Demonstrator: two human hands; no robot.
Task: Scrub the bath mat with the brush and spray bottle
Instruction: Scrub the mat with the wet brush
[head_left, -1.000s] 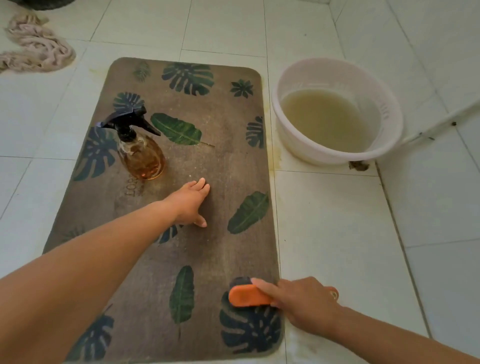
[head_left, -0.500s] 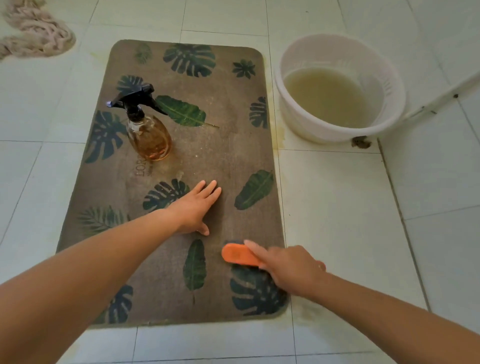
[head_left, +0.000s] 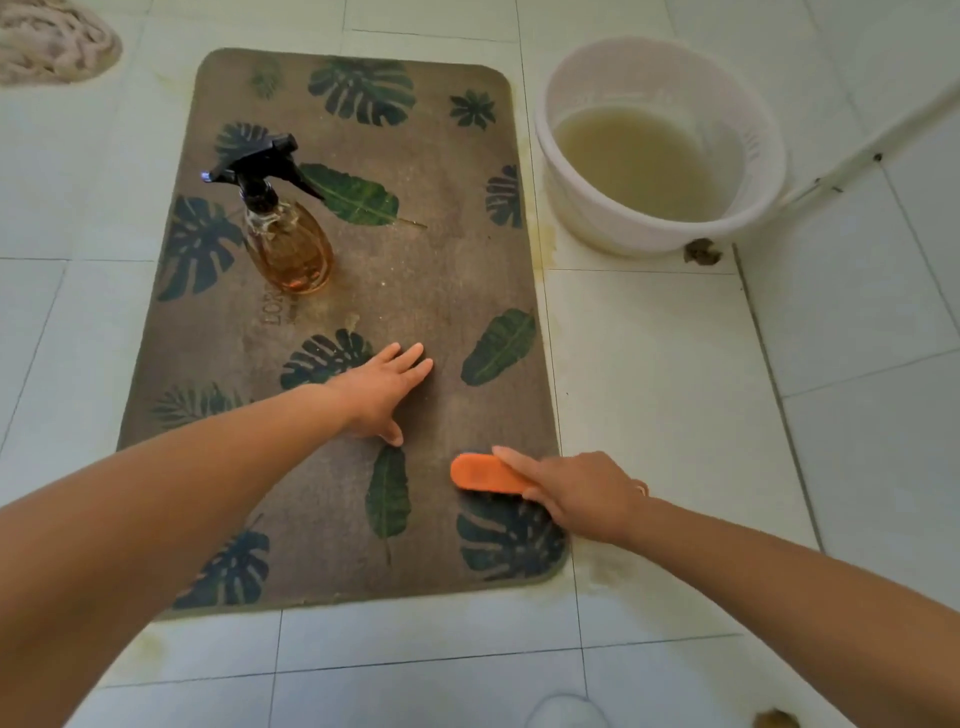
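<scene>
A brown bath mat (head_left: 431, 270) printed with dark green leaves lies on the white tile floor. An amber spray bottle (head_left: 285, 239) with a black trigger head stands upright on the mat's left half. My left hand (head_left: 382, 392) presses flat on the middle of the mat, fingers spread, holding nothing. My right hand (head_left: 582, 493) grips an orange brush (head_left: 483, 475) that rests bristles-down on the mat near its right edge, above a dark leaf print.
A pale plastic basin (head_left: 660, 150) of murky yellowish water stands on the tiles right of the mat's far end. A crumpled beige cloth (head_left: 52, 47) lies at the top left. A white pipe (head_left: 872, 150) slants behind the basin. Yellowish wet stains edge the mat.
The brush and my right hand have slid up the mat's right side, off the dark leaf print. My left hand stays flat on the mat. The camera view has shifted back.
</scene>
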